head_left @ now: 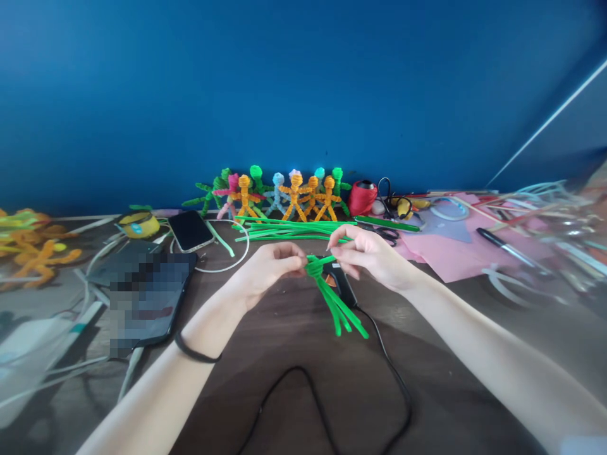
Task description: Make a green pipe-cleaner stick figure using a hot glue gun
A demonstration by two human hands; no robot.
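My left hand (pixel 270 268) is closed in a pinch on the twisted top of a bundle of green pipe cleaners (pixel 332 297), whose loose ends hang down toward me. My right hand (pixel 367 253) pinches the same green twist from the right side, fingers curled. Both hands hover over the dark wooden table (pixel 294 341), just above a black glue gun (pixel 342 287) with a black cord (pixel 379 354). A pile of straight green pipe cleaners (pixel 289 229) lies behind my hands.
A row of pipe-cleaner figures (pixel 284 196) stands against the blue wall. A phone (pixel 190 230) and a dark tablet (pixel 142 297) lie at left. Red thread spool (pixel 363 197), scissors (pixel 386 234), pink paper (pixel 441 253) and a black pen (pixel 502 246) sit at right.
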